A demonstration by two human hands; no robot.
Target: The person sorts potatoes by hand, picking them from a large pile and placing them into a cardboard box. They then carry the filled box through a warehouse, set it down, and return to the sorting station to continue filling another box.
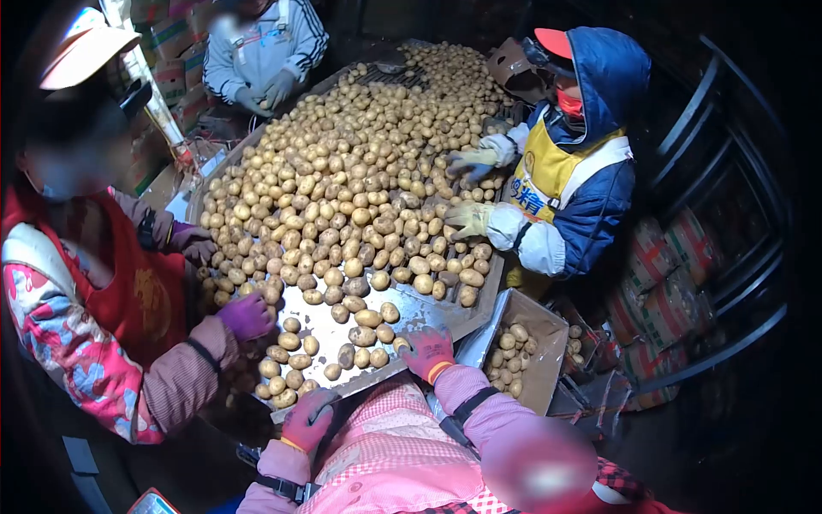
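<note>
— Pink gloves first, right under the camera. How do they sit?

— Left hand point(308, 420) is curled over the near rim of the metal table point(411, 313). I can't tell whether anything is inside that curl. Right hand point(428, 351) lies palm down on the rim with its fingers spread and nothing in it.

— And the potatoes?

— A loose cluster of potatoes point(360, 338) sits between the two hands, just beside the right fingertips. The big heap point(342, 197) covers the far part of the table.

— What worries you?

— That near edge looks low. A careless sweep of either hand could roll the loose ones off it and onto the dark floor, missing the cardboard box point(539, 330) to the right.

— Anything else?

— It's crowded. A co-worker's purple glove point(247, 315) is near the same cluster, and another's pale gloves point(467, 218) are in the heap, so reaching hands could collide.
</note>
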